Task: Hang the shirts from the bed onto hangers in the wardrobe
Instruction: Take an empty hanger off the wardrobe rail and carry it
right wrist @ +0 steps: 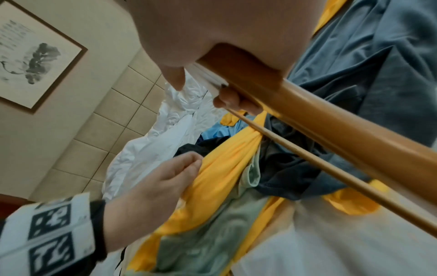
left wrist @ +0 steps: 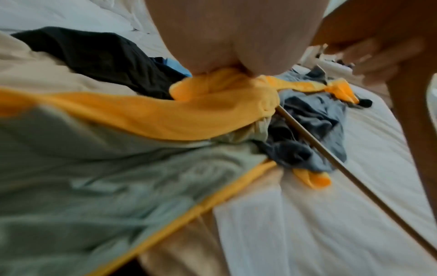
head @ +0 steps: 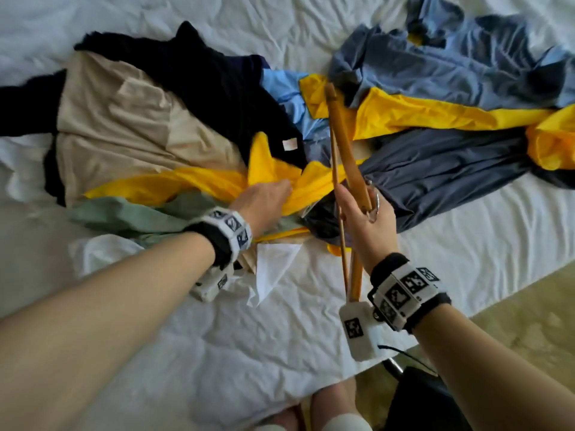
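A heap of shirts lies on the white bed (head: 217, 353): yellow shirt (head: 217, 181), beige shirt (head: 124, 126), black shirt (head: 193, 70), pale green shirt (head: 124, 213) and blue-grey shirts (head: 451, 70). My left hand (head: 264, 197) grips a fold of the yellow shirt (left wrist: 212, 104) (right wrist: 224, 164) in the middle of the heap. My right hand (head: 367, 219) holds a wooden hanger (head: 345, 144) by its middle near the metal hook, upright over the clothes. In the right wrist view the wooden hanger (right wrist: 331, 127) runs across the frame, with my left hand (right wrist: 165, 179) on the yellow cloth.
The bed's edge runs along the lower right, with beige floor (head: 513, 321) beyond it. A dark object (head: 426, 399) stands by the bed near my legs. A framed picture (right wrist: 35, 54) hangs on the padded wall behind the bed.
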Demonstrator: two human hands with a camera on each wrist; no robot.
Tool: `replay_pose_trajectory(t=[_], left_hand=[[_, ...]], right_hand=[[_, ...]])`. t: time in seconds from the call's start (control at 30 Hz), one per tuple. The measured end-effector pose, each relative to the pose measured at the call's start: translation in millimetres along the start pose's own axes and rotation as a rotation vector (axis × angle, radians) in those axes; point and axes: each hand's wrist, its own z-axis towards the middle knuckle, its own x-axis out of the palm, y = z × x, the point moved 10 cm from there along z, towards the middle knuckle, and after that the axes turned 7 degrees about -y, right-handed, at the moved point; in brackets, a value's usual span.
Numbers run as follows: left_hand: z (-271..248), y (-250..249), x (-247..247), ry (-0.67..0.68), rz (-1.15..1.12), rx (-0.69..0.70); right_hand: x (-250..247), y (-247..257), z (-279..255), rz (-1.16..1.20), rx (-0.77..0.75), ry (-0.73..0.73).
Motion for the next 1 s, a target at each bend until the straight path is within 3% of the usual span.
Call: replay_pose_trajectory(t=[0.23,0.4,0.47,0.6,0.7,0.77,0.87,1.0], left_hand=[[-97.3,22.5,67.7,0.295,0.195,-0.135],[-136.3,37.8,90.9,0.543,0.288,-0.206],[-129.6,31.2,86.5,0.481,0.276,-0.203],[-93.6,3.8,62.7,0.139,0.127,-0.2],[-64.1,-28.4,55.6,-0.049,0.133,-0.064],[-45.8,-37.8,59.9,-0.092,0.105,-0.05],[-28.8,-25.3,69.1,-0.116,-0.179,-0.23],[-20.6,-21.4,71.8,-0.149,-0.096,-0.248]], right_hand=[[-1.3,-9.3,-44.0,-0.148,0.016,0.133],[2.9,-14.3,-75.0,-0.255,-0.004,0.245],[3.0,-23.3,-83.3,-0.233,0.007,0.253],[-2.8,-44.0,-91.1,-0.135,0.103,0.224],[-10.0,-47.0,-97.4,-0.061,0.095,0.206],[-18.7,-36.4,-98.8,-0.087,-0.005,0.159],[-33.9,-29.9,-92.3,-0.115,-0.074,0.055],[-42.5,-27.6,-78.5,-0.17,-0.118,-0.018]])
